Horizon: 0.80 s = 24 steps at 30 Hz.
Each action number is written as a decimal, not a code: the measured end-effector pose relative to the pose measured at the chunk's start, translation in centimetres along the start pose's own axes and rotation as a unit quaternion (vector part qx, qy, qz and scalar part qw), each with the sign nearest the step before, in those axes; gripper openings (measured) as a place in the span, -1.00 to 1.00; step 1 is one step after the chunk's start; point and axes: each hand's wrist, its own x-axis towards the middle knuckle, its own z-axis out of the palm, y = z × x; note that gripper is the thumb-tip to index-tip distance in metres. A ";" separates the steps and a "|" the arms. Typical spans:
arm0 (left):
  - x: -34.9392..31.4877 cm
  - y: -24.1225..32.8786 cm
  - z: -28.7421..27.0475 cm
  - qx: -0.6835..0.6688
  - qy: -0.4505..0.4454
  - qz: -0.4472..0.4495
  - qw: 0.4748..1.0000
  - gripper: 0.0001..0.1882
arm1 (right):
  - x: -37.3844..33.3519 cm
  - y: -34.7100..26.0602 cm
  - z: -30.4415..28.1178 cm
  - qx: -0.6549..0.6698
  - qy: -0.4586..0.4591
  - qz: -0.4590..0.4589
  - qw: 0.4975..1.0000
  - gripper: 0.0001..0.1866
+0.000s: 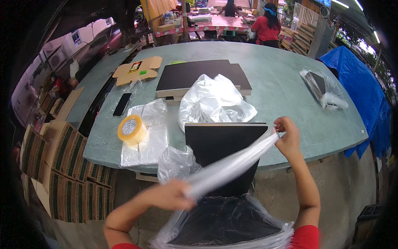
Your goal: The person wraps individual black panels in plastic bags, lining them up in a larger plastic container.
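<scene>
My left hand (172, 195) and my right hand (287, 136) hold the two ends of a clear plastic bag (232, 164), pulled taut into a diagonal band. Behind the band a black flat board (219, 143) leans over the near edge of the green table (282, 87). Below it, close to my body, another black board (226, 224) lies inside clear plastic wrap. A crumpled clear bag (213, 101) rests on the table just past the board.
A stack of black boards (186, 74), a yellow tape roll (132, 129) on flat plastic bags, a dark phone (122, 103) and a flattened small carton (139, 69) lie on the table. A wrapped board (323, 88) sits at right. Cardboard boxes (62, 170) stand left; a person in red (265, 27) works behind.
</scene>
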 end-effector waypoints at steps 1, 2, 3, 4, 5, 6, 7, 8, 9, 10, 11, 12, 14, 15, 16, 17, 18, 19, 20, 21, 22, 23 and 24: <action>0.0 -1.1 -2.8 -0.084 0.161 -0.083 0.980 -0.80 | 0.2 1.2 0.3 -0.024 0.070 0.019 0.997 -0.60; -0.1 -2.9 -5.1 -0.164 0.321 -0.168 0.918 -0.84 | -1.3 0.5 2.2 -0.032 -0.044 -0.013 0.998 -0.57; 0.8 -5.2 -6.0 -0.004 0.432 -0.219 0.875 -0.89 | -1.7 -2.4 3.6 -0.018 -0.092 -0.061 0.994 -0.55; 1.5 -7.5 -6.7 0.158 0.523 -0.260 0.796 -0.85 | -1.7 -4.8 4.2 -0.006 -0.135 -0.109 0.985 -0.52; 2.6 -8.3 -6.4 0.214 0.526 -0.189 0.801 -0.76 | -1.0 -2.6 5.3 -0.049 -0.015 -0.179 0.982 -0.49; 3.4 -9.1 -5.5 0.269 0.529 -0.122 0.796 -0.66 | -0.2 -2.1 4.6 -0.110 0.078 -0.139 0.981 -0.43; 4.7 -8.7 -4.8 0.318 0.522 -0.053 0.789 -0.55 | 0.3 -0.7 4.4 -0.132 0.109 -0.098 0.980 -0.38; 5.5 -7.9 -4.6 0.328 0.466 -0.057 0.820 -0.48 | 0.6 0.6 4.4 -0.153 0.139 -0.057 0.977 -0.32; 6.4 -5.7 -4.2 0.331 0.405 -0.061 0.850 -0.40 | 0.2 1.7 4.1 -0.155 0.115 -0.057 0.980 -0.31; 6.4 -4.3 -4.0 0.336 0.345 -0.070 0.873 -0.32 | -0.2 2.4 4.1 -0.151 0.088 -0.061 0.983 -0.29; 6.4 -4.2 -3.9 0.326 0.353 -0.086 0.873 -0.28 | -0.6 2.7 4.0 -0.147 0.061 -0.066 0.985 -0.27; 6.0 -3.7 -3.9 0.356 0.365 -0.072 0.857 -0.29 | -1.1 2.3 3.6 -0.145 0.064 -0.066 0.985 -0.28; 4.9 -2.7 -3.6 0.416 0.382 -0.045 0.824 -0.32 | -2.2 0.8 2.1 -0.138 0.068 -0.062 0.986 -0.31; 4.1 -2.4 -3.3 0.403 0.387 -0.011 0.829 -0.34 | -2.8 0.3 1.0 -0.102 0.054 -0.052 0.992 -0.35; 3.0 -2.1 -2.9 0.389 0.392 0.022 0.833 -0.35 | -3.4 0.1 -0.2 -0.065 0.039 -0.043 0.996 -0.38; 2.3 -1.7 -2.8 0.374 0.397 0.054 0.836 -0.37 | -3.9 -0.2 -1.0 -0.028 0.024 -0.033 0.999 -0.41; 1.8 -1.3 -2.6 0.376 0.397 0.071 0.834 -0.38 | -4.3 -0.7 -1.5 -0.029 0.043 -0.052 0.997 -0.43; 1.4 -0.8 -2.5 0.377 0.398 0.088 0.832 -0.39 | -4.4 -1.2 -1.8 -0.030 0.061 -0.071 0.995 -0.44; 1.1 -0.4 -2.4 0.378 0.398 0.105 0.829 -0.41 | -4.5 -1.5 -1.8 -0.031 0.080 -0.091 0.992 -0.45; 1.1 0.0 -2.0 0.393 0.404 0.078 0.823 -0.40 | -4.7 -1.8 -1.6 -0.037 0.094 -0.092 0.991 -0.46; 1.0 -0.2 -1.4 0.387 0.408 0.072 0.824 -0.40 | -4.8 -2.1 -1.4 -0.043 0.108 -0.093 0.989 -0.47; 0.8 -0.5 -0.9 0.381 0.412 0.066 0.825 -0.40 | -5.1 -2.3 -1.2 -0.048 0.121 -0.095 0.987 -0.47; 0.9 -0.4 -0.7 0.381 0.415 0.063 0.824 -0.39 | -5.5 -2.4 -1.6 -0.043 0.112 -0.086 0.989 -0.49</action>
